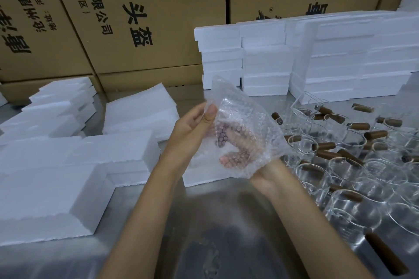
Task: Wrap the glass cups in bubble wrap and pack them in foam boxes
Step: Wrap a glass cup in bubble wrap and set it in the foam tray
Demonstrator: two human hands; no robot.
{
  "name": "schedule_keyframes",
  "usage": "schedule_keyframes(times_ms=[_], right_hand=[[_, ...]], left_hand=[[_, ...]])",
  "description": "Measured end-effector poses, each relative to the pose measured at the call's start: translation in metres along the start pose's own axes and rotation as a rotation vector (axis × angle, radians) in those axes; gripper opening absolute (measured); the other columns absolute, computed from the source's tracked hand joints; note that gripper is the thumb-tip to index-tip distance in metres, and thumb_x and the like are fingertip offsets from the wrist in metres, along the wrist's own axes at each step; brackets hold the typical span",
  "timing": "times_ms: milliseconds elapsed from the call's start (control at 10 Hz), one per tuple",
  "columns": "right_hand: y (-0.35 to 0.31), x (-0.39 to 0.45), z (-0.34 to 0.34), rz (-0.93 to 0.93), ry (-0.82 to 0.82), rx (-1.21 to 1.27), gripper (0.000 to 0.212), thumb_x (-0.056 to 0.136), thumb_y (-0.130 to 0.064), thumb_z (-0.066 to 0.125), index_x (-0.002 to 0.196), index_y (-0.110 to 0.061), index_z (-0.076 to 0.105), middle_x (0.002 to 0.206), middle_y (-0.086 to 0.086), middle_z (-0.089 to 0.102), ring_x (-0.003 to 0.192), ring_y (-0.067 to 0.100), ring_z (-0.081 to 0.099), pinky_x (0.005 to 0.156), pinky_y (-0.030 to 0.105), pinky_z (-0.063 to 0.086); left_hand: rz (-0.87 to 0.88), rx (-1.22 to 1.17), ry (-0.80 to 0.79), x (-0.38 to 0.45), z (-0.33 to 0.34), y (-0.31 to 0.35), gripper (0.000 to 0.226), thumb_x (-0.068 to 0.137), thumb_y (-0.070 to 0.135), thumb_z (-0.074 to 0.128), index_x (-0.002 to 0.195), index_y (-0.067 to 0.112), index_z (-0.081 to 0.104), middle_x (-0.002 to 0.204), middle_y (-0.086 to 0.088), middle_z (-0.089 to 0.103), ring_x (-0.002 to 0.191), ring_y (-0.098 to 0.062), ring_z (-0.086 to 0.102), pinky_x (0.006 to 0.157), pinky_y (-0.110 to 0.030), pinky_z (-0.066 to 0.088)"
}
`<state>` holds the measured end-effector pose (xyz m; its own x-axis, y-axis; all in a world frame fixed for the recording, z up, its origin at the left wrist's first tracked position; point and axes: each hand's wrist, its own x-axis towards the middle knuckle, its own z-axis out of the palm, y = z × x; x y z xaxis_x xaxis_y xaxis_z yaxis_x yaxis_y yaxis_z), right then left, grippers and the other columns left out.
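The left grip (195,124) pinches the upper edge of the bubble wrap (244,124) between thumb and fingers, keeping the sheet taut. The right grip (267,176) supports the bundle from below, its fingers curled behind the wrap and visible through it. A cup (229,106) appears inside the wrap, held above the tabletop (226,222). An open foam box (195,176) lies directly beneath, likely to receive it. Unwrapped cups (353,165) crowd the right side.
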<state>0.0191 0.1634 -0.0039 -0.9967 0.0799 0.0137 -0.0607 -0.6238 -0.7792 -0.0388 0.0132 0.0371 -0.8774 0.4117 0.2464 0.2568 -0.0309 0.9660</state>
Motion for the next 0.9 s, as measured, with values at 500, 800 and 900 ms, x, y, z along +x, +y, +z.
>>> schedule_keyframes(times_ms=[500,800,900], right_hand=[[-0.016,-0.010,0.017,0.000,0.099,-0.473,0.020,0.097,-0.004,0.054,0.086,-0.007,0.070,0.082,0.022,0.067,0.068,0.028,0.065,0.063,0.034,0.058],[-0.014,0.001,0.009,-0.363,0.221,-0.491,0.045,0.090,0.018,0.045,0.127,-0.007,0.052,0.123,0.012,0.059,0.100,0.013,0.063,0.078,0.014,0.051],[0.000,-0.005,0.018,-0.071,-0.069,-0.437,0.042,0.084,-0.014,0.071,0.125,-0.015,0.059,0.121,0.000,0.064,0.109,0.013,0.063,0.094,0.026,0.052]], left_hand=[[-0.052,-0.080,0.046,0.000,-0.004,-0.005,0.049,0.076,0.022,0.085,0.119,0.025,0.061,0.110,0.004,0.075,0.105,-0.015,0.071,0.085,-0.031,0.057],[-0.030,-0.661,0.248,-0.014,-0.020,0.004,0.062,0.089,0.011,0.070,0.145,0.004,0.045,0.137,-0.016,0.060,0.127,-0.033,0.058,0.110,-0.049,0.043],[-0.009,-0.659,0.195,-0.023,-0.011,0.004,0.052,0.092,0.010,0.064,0.142,0.001,0.050,0.142,-0.024,0.054,0.133,-0.039,0.050,0.115,-0.050,0.036]])
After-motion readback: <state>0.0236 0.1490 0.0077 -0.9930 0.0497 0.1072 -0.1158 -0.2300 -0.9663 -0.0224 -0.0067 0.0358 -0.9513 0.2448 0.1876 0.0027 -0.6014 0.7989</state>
